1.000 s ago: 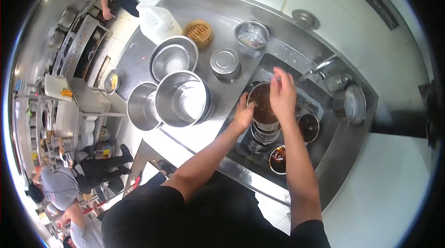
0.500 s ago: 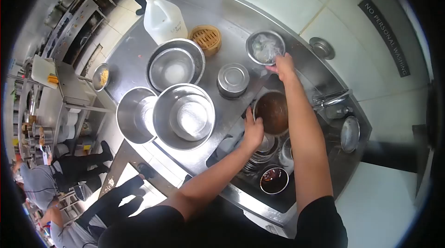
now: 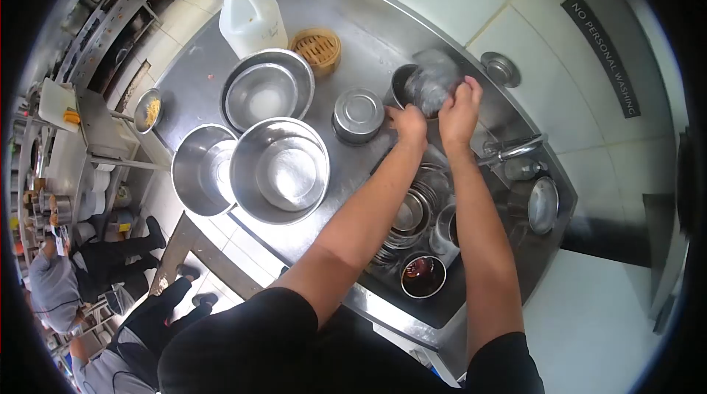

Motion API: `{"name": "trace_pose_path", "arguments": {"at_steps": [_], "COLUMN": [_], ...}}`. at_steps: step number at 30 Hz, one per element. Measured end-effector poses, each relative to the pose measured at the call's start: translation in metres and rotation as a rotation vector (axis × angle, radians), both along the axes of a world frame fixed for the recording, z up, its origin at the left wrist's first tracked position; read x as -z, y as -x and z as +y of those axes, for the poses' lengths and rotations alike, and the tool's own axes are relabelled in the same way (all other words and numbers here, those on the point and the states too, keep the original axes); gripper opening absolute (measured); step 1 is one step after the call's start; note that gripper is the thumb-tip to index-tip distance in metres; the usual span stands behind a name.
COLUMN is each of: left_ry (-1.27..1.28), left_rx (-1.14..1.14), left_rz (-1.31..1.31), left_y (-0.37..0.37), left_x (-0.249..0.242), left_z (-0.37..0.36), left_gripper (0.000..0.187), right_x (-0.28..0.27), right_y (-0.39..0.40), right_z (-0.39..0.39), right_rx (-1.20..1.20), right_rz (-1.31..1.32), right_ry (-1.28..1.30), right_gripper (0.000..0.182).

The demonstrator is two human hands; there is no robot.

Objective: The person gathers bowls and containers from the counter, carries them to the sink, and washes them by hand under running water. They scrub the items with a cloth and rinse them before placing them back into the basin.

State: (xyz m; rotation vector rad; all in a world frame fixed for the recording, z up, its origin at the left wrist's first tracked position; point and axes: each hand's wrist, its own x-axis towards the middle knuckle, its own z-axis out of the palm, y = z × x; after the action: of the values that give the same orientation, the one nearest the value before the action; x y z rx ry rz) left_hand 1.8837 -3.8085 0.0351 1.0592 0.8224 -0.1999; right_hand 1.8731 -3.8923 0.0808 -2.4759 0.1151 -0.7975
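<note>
My right hand (image 3: 459, 113) is closed on a blurred grey bundle that looks like crumpled clear plastic (image 3: 433, 83), held over the back of the steel counter. Motion smears its outline. Just beneath and left of the bundle is a round metal pot (image 3: 401, 85) with a dark inside. My left hand (image 3: 409, 126) has its fingers curled at the near rim of this pot. A lidded steel canister (image 3: 359, 113) stands left of my left hand. Below my forearms, the sink holds stacked metal bowls (image 3: 409, 211) and a cup with dark red-brown residue (image 3: 423, 276).
Large steel bowls (image 3: 318, 173) and a nested pair (image 3: 305, 70) stand on the left, near a bamboo steamer (image 3: 317, 51) and a white plastic jug (image 3: 254, 20). A faucet (image 3: 515, 148) juts over the sink. Two people (image 3: 55, 280) are at lower left.
The brown-stained bowl is gone from its place over the sink. My left hand has moved up beside my right. The plastic bundle has shifted and blurred above the pot.
</note>
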Motion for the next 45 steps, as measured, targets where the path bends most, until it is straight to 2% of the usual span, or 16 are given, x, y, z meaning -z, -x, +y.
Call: {"name": "trace_pose_path", "arguments": {"at_steps": [5,9,13,14,16,17,20,23,26,28,29,32,34,37,40,45], "left_ry": [0.076,0.106,-0.041,-0.064,0.045,0.142,0.284,0.024,-0.395,-0.894,-1.158,-1.185,-1.038,-0.756,-0.331,0.167], "left_rx": [-0.04,-0.029,0.054,0.129,0.231,0.346,0.688,1.082,1.308,1.447,1.481,1.432,1.296,1.181,1.086,1.004], "left_rz": [-0.017,-0.17,-0.347,-0.381,-0.395,-0.339,-0.153,-0.133,-0.267,-0.603,-0.77,-0.841,-0.81,-0.589,-0.432,-0.132], "left_y": [-0.037,-0.035,0.019,0.045,0.088,0.097,0.109,0.087,0.062,0.057,0.055,0.054,0.058,0.067,0.071,0.127], "left_x": [0.038,0.026,0.002,-0.009,-0.01,0.0,0.038,0.032,-0.018,-0.034,-0.036,-0.023,-0.019,0.004,0.05,-0.016], "left_z": [0.002,0.014,0.02,0.023,0.016,0.012,0.002,-0.035,-0.068,-0.081,-0.083,-0.083,-0.075,-0.055,-0.055,-0.065], "left_gripper": [0.086,0.082,0.074,0.073,0.068,0.067,0.063,0.056,0.051,0.052,0.053,0.056,0.056,0.055,0.06,0.042], "right_x": [0.006,-0.025,-0.035,-0.014,0.036,0.071,0.051,0.032,0.066,0.034,0.003,0.023,0.084,0.087,0.001,-0.018], "right_y": [-0.014,-0.024,0.015,0.034,0.076,0.097,0.158,0.212,0.247,0.25,0.24,0.223,0.21,0.194,0.207,0.211], "right_z": [0.002,0.009,0.01,0.004,-0.002,-0.017,-0.03,-0.058,-0.137,-0.196,-0.21,-0.3,-0.348,-0.361,-0.318,-0.165], "right_rx": [-0.145,-0.079,0.126,0.24,0.41,0.419,0.526,0.478,0.554,0.588,0.757,0.718,0.645,0.684,0.684,0.453], "right_rz": [-0.06,-0.265,-0.256,-0.026,0.07,0.049,0.236,0.401,0.522,0.137,0.138,0.458,0.699,0.882,0.692,0.447], "right_ry": [0.319,0.228,-0.142,-0.2,-0.42,-0.459,-1.408,-1.525,-0.585,-0.181,-0.043,0.141,0.338,0.068,0.017,-0.49], "right_gripper": [0.029,0.025,0.018,0.018,0.015,0.018,0.024,0.026,0.028,0.026,0.025,0.032,0.046,0.061,0.064,0.069]}}
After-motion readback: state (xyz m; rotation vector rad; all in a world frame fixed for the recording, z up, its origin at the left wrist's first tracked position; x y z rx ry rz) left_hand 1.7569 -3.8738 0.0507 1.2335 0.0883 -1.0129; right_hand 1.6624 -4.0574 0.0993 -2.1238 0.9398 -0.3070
